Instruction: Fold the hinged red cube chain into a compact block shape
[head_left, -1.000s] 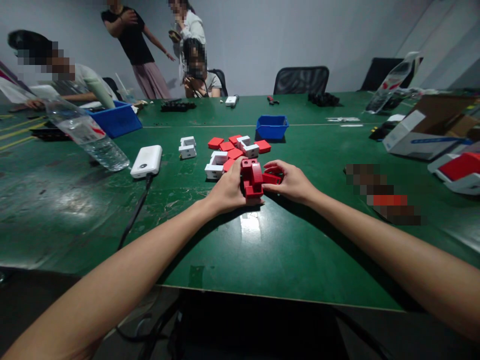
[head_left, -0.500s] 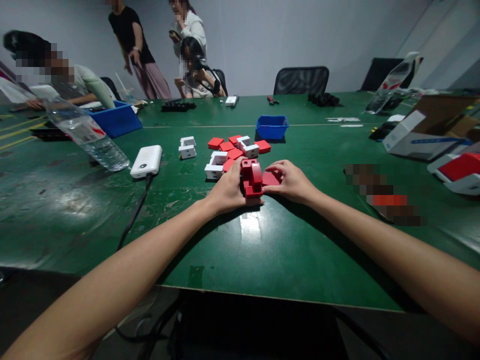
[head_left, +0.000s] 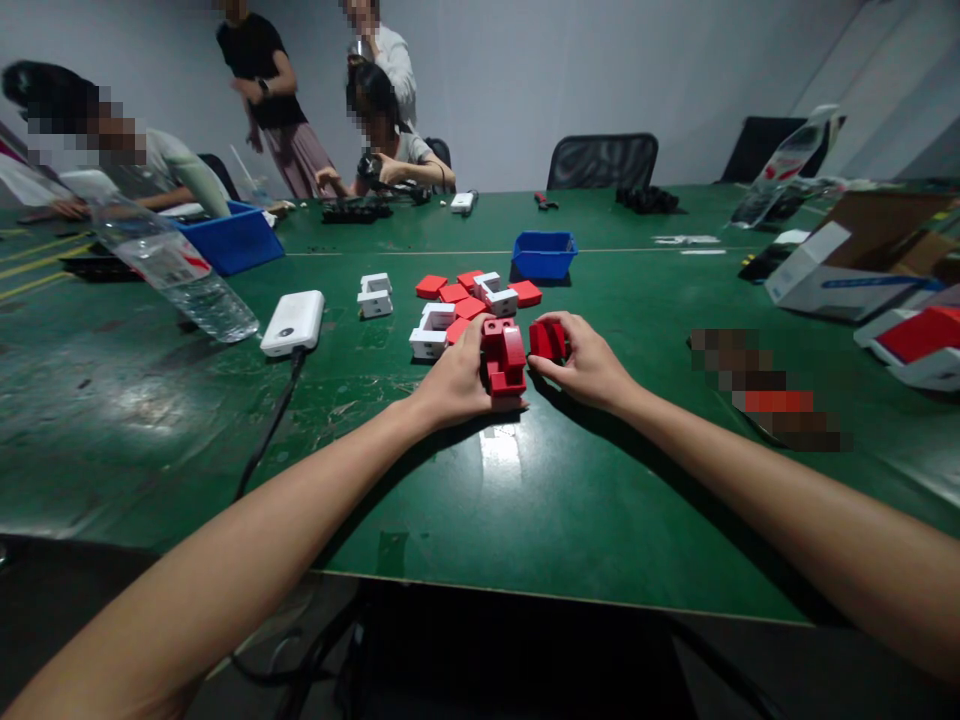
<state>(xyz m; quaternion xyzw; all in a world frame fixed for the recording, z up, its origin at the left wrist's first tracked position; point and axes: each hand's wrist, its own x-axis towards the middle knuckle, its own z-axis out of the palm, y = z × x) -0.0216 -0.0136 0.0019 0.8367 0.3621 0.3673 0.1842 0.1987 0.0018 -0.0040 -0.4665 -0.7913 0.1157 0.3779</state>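
My left hand (head_left: 459,385) is closed around a red plastic bracket (head_left: 504,358) with a curved rib and two small holes at its top. Just to its right, my right hand (head_left: 589,360) grips a small red block (head_left: 547,341) between thumb and fingers. A narrow gap separates the block from the bracket. Beyond my hands lie several flat red blocks (head_left: 454,293), and among them are white U-shaped brackets (head_left: 433,331). Another white bracket (head_left: 374,296) stands apart to the left. My fingers hide part of both held pieces.
A blue bin (head_left: 544,256) stands behind the pieces. To the left are a white power bank (head_left: 293,323) with a black cable and a tilted water bottle (head_left: 176,275). An open cardboard box (head_left: 832,260) sits at right. Several people are across the green table (head_left: 420,500).
My right hand has turned the red block, so a ridged side now shows, and it sits slightly farther from the bracket. My left hand stays still. A person across the table has raised their head.
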